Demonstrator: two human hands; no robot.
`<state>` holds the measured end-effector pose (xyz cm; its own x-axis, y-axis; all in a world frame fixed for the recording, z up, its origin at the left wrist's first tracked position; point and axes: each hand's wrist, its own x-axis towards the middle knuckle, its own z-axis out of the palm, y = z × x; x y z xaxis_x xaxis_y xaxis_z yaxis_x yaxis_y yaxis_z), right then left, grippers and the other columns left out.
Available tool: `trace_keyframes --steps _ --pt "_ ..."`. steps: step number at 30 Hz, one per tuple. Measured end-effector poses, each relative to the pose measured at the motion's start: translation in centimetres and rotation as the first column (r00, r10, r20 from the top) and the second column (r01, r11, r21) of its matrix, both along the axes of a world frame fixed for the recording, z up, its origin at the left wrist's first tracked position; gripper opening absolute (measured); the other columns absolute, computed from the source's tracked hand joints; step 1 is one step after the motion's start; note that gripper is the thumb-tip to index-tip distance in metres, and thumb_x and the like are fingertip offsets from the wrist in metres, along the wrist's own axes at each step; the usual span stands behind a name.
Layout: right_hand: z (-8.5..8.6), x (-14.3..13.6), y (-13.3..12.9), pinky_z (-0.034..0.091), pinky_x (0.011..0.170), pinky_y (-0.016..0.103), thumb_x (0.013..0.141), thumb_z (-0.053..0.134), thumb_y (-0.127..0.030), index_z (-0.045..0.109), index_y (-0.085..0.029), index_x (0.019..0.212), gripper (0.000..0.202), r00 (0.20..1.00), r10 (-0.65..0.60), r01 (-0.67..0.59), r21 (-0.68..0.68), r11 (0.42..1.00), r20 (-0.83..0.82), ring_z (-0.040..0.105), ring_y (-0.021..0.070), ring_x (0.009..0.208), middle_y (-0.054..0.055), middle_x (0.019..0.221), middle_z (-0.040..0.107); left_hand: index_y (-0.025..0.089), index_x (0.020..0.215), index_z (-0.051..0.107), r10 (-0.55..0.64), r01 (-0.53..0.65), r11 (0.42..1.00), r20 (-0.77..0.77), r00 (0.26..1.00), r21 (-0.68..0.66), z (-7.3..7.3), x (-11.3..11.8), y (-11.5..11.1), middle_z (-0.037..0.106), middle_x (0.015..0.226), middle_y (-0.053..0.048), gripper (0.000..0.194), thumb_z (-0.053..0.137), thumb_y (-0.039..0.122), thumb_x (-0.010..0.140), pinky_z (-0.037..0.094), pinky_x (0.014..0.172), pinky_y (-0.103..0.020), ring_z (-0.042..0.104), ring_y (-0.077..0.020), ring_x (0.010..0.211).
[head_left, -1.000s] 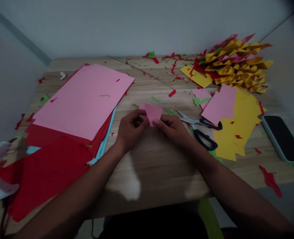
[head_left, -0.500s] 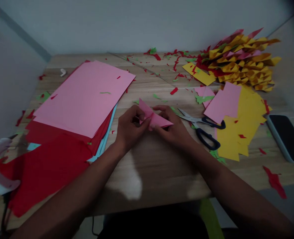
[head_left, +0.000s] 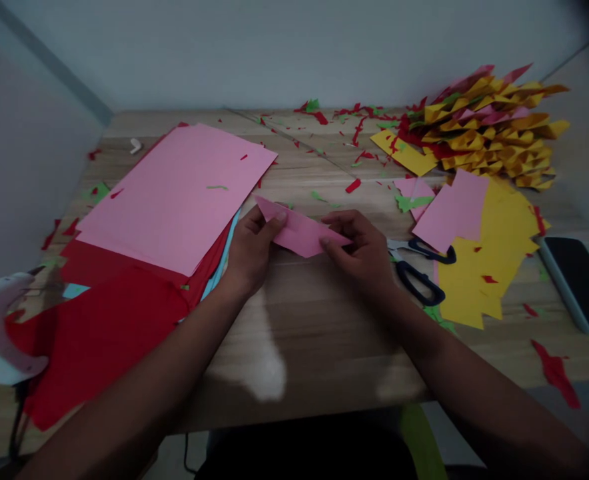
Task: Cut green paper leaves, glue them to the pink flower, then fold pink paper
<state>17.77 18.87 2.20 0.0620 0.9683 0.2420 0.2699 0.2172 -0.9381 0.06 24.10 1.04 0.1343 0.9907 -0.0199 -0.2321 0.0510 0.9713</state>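
A small folded piece of pink paper [head_left: 302, 235] is stretched between my two hands above the middle of the table. My left hand [head_left: 252, 250] pinches its left end, thumb on top. At the other end, my right hand [head_left: 359, 250] grips the paper between thumb and fingers. Scissors with dark blue handles [head_left: 421, 283] lie just right of my right hand, which covers most of their blades. Left of my left hand is a stack of large pink sheets [head_left: 179, 193], with red sheets [head_left: 119, 327] and light blue ones partly showing beneath.
Yellow paper pieces [head_left: 467, 287] and small pink pieces [head_left: 457, 207] lie to the right, near a phone [head_left: 582, 283]. Behind them is a pile of folded yellow and pink paper [head_left: 499, 133]. Red and green scraps litter the table [head_left: 319, 347]. A white device [head_left: 4, 333] stands at left.
My hands have moved apart. The pink paper, earlier creased with its two ends raised like wings, is now opened out into a flatter strip. The view has shifted slightly.
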Motion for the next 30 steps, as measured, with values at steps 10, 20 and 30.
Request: trace_keyframes --steps 10,20,30 --pt "0.0 0.8 0.8 0.053 0.066 0.032 0.080 0.075 -0.048 0.061 -0.024 0.113 0.043 0.997 0.001 -0.010 -0.112 0.994 -0.078 0.065 0.0188 0.078 0.002 0.093 0.067 0.020 0.070 0.054 -0.096 0.108 0.992 -0.155 0.983 0.070 0.5 0.0 -0.6 0.063 0.075 0.002 0.036 0.083 0.041 0.071 0.047 0.063 -0.025 0.056 -0.0115 0.067" --pt "0.4 -0.1 -0.6 0.053 0.072 0.030 0.086 0.073 -0.030 0.072 -0.025 0.091 0.008 0.998 -0.055 0.051 0.083 0.995 0.040 0.066 0.0166 0.080 0.001 0.087 0.072 0.017 0.069 0.064 -0.144 0.173 0.982 -0.289 0.946 0.075 2.0 0.3 -1.4 0.059 0.064 0.003 0.028 0.075 0.041 0.079 0.040 0.057 -0.024 0.050 -0.0115 0.061" --pt "1.2 0.3 -1.1 0.055 0.077 0.031 0.088 0.072 -0.017 0.077 -0.034 0.107 0.026 0.987 0.119 -0.139 0.195 0.971 0.110 0.069 0.0167 0.090 -0.001 0.098 0.075 0.020 0.067 0.059 -0.166 0.190 0.978 -0.235 0.958 0.081 2.0 0.2 -1.6 0.054 0.063 0.001 0.023 0.060 0.034 0.084 0.041 0.060 -0.027 0.047 -0.0139 0.062"
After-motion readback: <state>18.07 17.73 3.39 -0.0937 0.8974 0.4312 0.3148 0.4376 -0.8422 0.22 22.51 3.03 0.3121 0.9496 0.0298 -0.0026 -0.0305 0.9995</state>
